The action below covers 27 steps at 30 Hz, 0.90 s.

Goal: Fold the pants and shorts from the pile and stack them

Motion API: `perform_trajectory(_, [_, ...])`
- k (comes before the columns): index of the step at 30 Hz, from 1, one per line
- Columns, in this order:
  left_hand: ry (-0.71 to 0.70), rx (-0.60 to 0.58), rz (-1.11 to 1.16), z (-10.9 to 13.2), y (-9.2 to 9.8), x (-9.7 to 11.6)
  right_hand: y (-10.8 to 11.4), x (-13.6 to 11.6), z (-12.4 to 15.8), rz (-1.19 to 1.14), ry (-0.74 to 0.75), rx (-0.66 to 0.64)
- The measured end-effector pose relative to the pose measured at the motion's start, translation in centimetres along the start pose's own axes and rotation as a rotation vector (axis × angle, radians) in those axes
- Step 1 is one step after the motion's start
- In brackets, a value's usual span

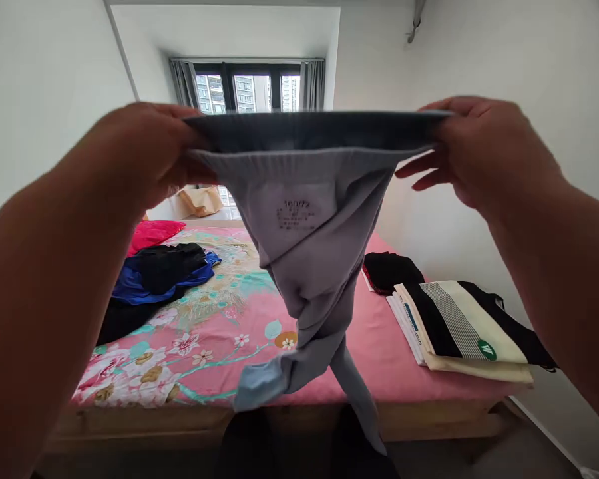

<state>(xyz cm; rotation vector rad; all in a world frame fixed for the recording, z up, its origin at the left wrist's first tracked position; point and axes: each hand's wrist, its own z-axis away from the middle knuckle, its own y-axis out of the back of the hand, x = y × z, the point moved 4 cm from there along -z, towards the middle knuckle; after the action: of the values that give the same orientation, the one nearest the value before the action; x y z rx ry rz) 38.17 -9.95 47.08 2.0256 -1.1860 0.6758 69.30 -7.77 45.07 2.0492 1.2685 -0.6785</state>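
I hold up a pair of grey-blue leggings (309, 266) by the waistband, stretched wide between both hands at chest height. My left hand (144, 153) pinches the left end of the waistband, fingers closed on the cloth. My right hand (479, 146) grips the right end between thumb and fingers, with two fingers sticking out below. A printed size label shows inside the waistband. The legs hang down twisted together, reaching below the near edge of the bed (219, 339).
The bed has a pink floral sheet. A heap of black and blue clothes (154, 279) and a red garment (152, 234) lie at its left. A stack of folded clothes (459, 329) and a black folded item (392, 271) sit at the right. Window behind.
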Motion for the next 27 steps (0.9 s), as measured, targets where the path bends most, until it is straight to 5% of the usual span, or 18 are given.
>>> perform_trajectory(4, [-0.053,-0.131,-0.014,-1.3,-0.9,3.2,1.2,-1.9,-2.7,-0.091,0.094,0.004])
perform_trajectory(10, [0.129,-0.031,-0.103,-2.5,0.6,0.9,2.1,-0.2,-4.3,0.012,-0.054,0.08])
perform_trajectory(14, [0.415,-0.16,-0.236,-1.0,1.1,-2.1,1.1,1.8,-2.5,0.167,-0.208,-0.092])
perform_trajectory(21, [0.478,-0.529,-0.372,3.5,3.4,-2.0,3.2,0.4,0.5,0.44,-0.235,-0.457])
perform_trajectory(24, [0.494,-0.529,-0.225,3.7,3.6,-2.4,3.4,-1.0,2.1,0.544,-0.228,-0.621])
perform_trajectory(27, [0.406,-0.408,-0.119,3.1,1.8,-3.3,1.5,-0.9,3.4,0.653,-0.166,-0.776])
